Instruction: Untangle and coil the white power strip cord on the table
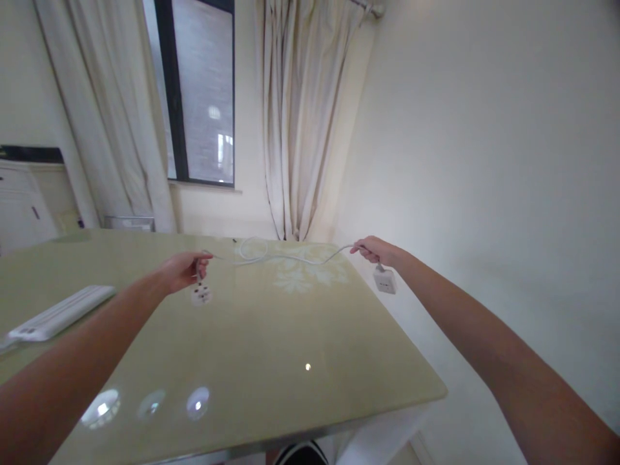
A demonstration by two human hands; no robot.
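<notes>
A white cable (278,256) hangs slack between my two hands, just above a glossy yellow-green table (271,336). My left hand (184,269) is closed on the cable near one end, and a round white plug (200,294) dangles just below its fingers. My right hand (374,250) pinches the cable near the other end, past the table's right edge. A square white socket block (384,280) hangs under that hand. The cable's middle curls in a loop over the far part of the table.
A long white power strip (58,313) lies at the table's left edge. Behind the table are a dark-framed window (201,90), cream curtains (303,116) and a white cabinet (22,203) on the left. A bare white wall (484,161) is close on the right.
</notes>
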